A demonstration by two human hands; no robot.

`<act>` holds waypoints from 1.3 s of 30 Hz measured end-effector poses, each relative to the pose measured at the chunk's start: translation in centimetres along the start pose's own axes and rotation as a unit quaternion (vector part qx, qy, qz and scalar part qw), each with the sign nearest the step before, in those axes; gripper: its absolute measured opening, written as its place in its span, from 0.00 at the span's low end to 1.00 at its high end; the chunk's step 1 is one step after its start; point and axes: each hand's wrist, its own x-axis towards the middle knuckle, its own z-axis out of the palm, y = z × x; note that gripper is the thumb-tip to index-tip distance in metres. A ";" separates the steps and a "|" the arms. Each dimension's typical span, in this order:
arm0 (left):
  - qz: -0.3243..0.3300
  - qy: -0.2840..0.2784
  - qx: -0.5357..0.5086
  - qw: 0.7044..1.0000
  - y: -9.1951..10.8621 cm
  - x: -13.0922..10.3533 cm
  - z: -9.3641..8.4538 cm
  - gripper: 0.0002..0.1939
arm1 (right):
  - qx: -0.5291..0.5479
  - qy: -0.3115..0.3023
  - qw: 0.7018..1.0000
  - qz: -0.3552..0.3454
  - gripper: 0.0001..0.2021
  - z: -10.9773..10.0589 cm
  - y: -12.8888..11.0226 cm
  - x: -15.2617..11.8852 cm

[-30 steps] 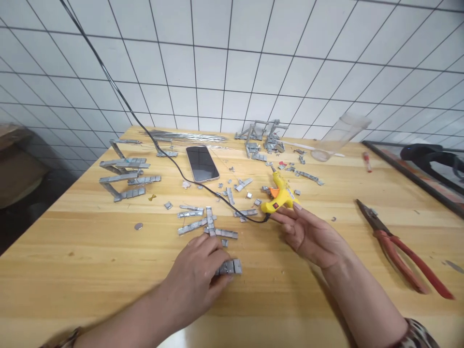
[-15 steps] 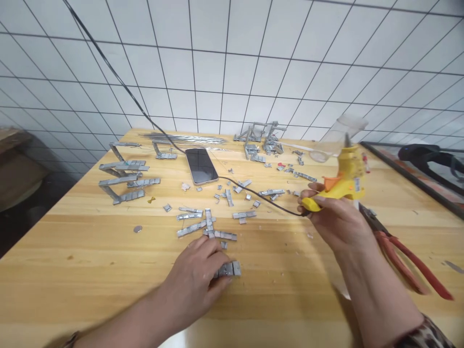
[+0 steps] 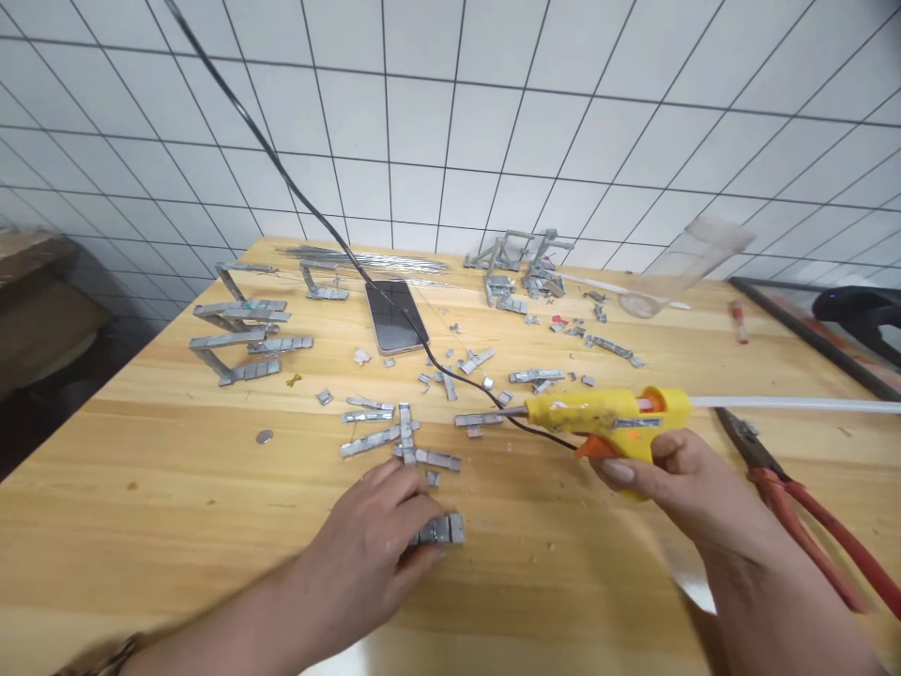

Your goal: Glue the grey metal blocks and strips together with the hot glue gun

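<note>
My right hand [image 3: 676, 479] grips a yellow glue gun [image 3: 612, 422] with an orange trigger. Its metal nozzle points left, and a long white glue stick [image 3: 788, 404] runs out of its back. Low at the middle of the table, my left hand [image 3: 376, 535] pinches a small grey segmented block [image 3: 442, 529] between thumb and fingers. Just beyond those fingers lie several flat grey strips [image 3: 370, 441], one crossing others. The gun's black cord [image 3: 465, 380] trails over the table towards the upper left.
A phone [image 3: 396, 316] lies under the cord. Grey bracket-like frames [image 3: 236, 329] stand at left, with more frames [image 3: 521, 268] at the back. Red-handled pliers [image 3: 795, 498] rest at right. A clear plastic cup [image 3: 686, 268], thin metal rods [image 3: 366, 260] and scattered grey scraps lie farther back.
My right hand has turned the glue gun from nozzle up to nearly level, its nozzle now pointing left. My left hand stays almost still with the grey block.
</note>
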 end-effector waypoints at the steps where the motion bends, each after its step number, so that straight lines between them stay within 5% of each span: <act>1: -0.001 -0.001 -0.001 1.000 0.0 0.0 0.0 0.04 | 0.012 -0.012 1.000 0.006 0.11 0.0 0.0 0.0; 10: -0.014 -0.010 -0.010 1.000 0.1 0.0 -0.1 0.05 | -0.079 -0.199 0.977 0.009 0.06 0.7 -1.6 -1.6; 15: -0.019 -0.017 -0.012 1.000 0.1 0.0 0.0 0.04 | -0.172 -0.241 0.955 -0.017 0.11 0.6 -1.7 -2.1; 28: -0.017 -0.010 -0.008 1.000 0.1 0.0 0.2 0.06 | -0.329 -0.189 0.911 -0.164 0.12 0.6 -1.6 -2.5; 39: -0.017 -0.008 -0.006 1.000 0.1 0.1 0.3 0.07 | -0.358 -0.266 0.885 -0.134 0.17 -0.2 -0.2 -2.5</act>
